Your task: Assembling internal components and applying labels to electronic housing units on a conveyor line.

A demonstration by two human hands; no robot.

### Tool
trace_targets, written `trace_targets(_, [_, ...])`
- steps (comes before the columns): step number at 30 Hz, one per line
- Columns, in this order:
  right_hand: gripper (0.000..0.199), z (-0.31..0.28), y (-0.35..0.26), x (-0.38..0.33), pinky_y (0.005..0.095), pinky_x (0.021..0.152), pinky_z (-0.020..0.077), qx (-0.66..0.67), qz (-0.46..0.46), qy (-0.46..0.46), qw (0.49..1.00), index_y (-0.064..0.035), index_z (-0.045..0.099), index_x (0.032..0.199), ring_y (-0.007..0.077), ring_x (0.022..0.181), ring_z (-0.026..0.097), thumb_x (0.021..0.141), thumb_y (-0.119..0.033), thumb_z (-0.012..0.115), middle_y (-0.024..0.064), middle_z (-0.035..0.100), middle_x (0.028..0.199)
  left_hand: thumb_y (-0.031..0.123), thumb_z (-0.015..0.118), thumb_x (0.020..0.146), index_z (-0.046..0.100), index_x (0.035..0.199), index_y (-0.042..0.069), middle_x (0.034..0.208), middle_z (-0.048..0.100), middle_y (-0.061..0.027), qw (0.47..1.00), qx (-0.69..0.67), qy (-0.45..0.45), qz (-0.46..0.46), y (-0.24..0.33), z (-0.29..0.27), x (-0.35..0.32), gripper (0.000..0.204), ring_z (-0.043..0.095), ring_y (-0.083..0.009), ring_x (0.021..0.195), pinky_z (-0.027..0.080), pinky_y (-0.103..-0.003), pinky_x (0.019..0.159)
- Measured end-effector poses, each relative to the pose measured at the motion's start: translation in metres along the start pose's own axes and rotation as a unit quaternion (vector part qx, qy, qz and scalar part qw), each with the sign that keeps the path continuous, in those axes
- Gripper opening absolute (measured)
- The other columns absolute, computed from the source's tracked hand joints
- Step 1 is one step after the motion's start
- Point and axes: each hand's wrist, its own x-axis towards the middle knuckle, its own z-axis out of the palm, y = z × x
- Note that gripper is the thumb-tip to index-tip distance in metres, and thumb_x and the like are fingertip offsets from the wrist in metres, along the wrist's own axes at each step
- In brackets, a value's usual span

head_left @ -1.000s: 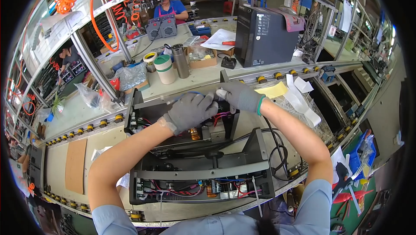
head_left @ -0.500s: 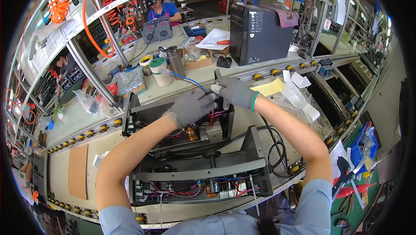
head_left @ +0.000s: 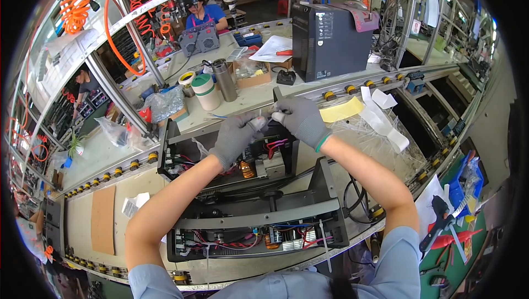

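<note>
Both my hands wear grey gloves and meet over the farther open dark metal housing (head_left: 171,153), which holds a copper coil (head_left: 246,169), a silver heat sink (head_left: 273,166) and red and pink wires (head_left: 277,144). My left hand (head_left: 237,136) is closed, fingertips pinched; what they hold is too small to make out. A blue wire (head_left: 218,115) sticks out to the left behind it. Close by on the right, my right hand (head_left: 303,120) is also closed, thumb and finger pinched on something I cannot make out. A second open housing (head_left: 253,222) with wires and a coil lies nearer me.
Black cables (head_left: 352,200) loop at the right of the housings. Brown cardboard (head_left: 103,219) lies on the left, with yellow paper (head_left: 341,110) and white strips (head_left: 386,122) on the right. Beyond stand a lidded cup (head_left: 205,92), a steel tumbler (head_left: 225,81) and a black cabinet (head_left: 330,42). A co-worker (head_left: 206,15) sits opposite.
My left hand has turned and its fingers have curled in. The blue wire, which arched up between my hands, now shows lower, only left of my left hand. My right hand has shifted slightly.
</note>
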Motion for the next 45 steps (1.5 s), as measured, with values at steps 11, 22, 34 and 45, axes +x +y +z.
trace_targets(11, [0.021, -0.009, 0.003, 0.006, 0.0215, 0.067, 0.0489, 0.267, 0.109, -0.147, 0.946, 0.0002, 0.064, 0.107, 0.0063, 0.077, 0.057, 0.091, -0.010, 0.055, 0.0030, 0.065, 0.090, 0.026, 0.066, 0.080, 0.066, 0.093, 0.004, 0.079, 0.064, -0.0150, 0.959, 0.241, 0.004, 0.150, -0.009, 0.011, -0.001, 0.025, 0.062, -0.0299, 0.071, 0.048, -0.037, 0.068])
trace_targets(22, [0.024, 0.003, 0.020, -0.001, 0.0234, 0.070, 0.0515, 0.218, 0.044, -0.115, 0.968, -0.0059, 0.063, 0.114, 0.0075, 0.078, 0.059, 0.093, -0.012, 0.053, 0.0055, 0.065, 0.096, 0.016, 0.065, 0.082, 0.064, 0.097, 0.001, 0.073, 0.064, -0.0112, 0.980, 0.183, -0.030, 0.072, 0.008, 0.015, -0.007, 0.021, 0.063, -0.0178, 0.059, 0.050, -0.030, 0.058])
trace_targets(34, [0.024, -0.005, 0.004, -0.003, 0.0230, 0.066, 0.0498, 0.203, 0.014, -0.104, 0.974, -0.0089, 0.064, 0.113, 0.0078, 0.070, 0.058, 0.092, -0.013, 0.055, 0.0053, 0.066, 0.088, 0.014, 0.065, 0.082, 0.064, 0.099, -0.001, 0.075, 0.065, -0.0108, 0.984, 0.159, -0.040, 0.073, 0.004, 0.012, -0.006, 0.022, 0.064, -0.0151, 0.060, 0.051, -0.028, 0.058])
trace_targets(45, [0.024, -0.004, 0.004, -0.004, 0.0230, 0.066, 0.0502, 0.193, 0.016, -0.095, 0.976, -0.0094, 0.065, 0.113, 0.0069, 0.070, 0.059, 0.090, -0.011, 0.057, 0.0059, 0.067, 0.087, 0.014, 0.065, 0.083, 0.063, 0.100, 0.000, 0.077, 0.065, -0.0089, 0.986, 0.152, -0.046, 0.048, 0.002, 0.013, -0.004, 0.023, 0.064, -0.0141, 0.061, 0.051, -0.026, 0.058])
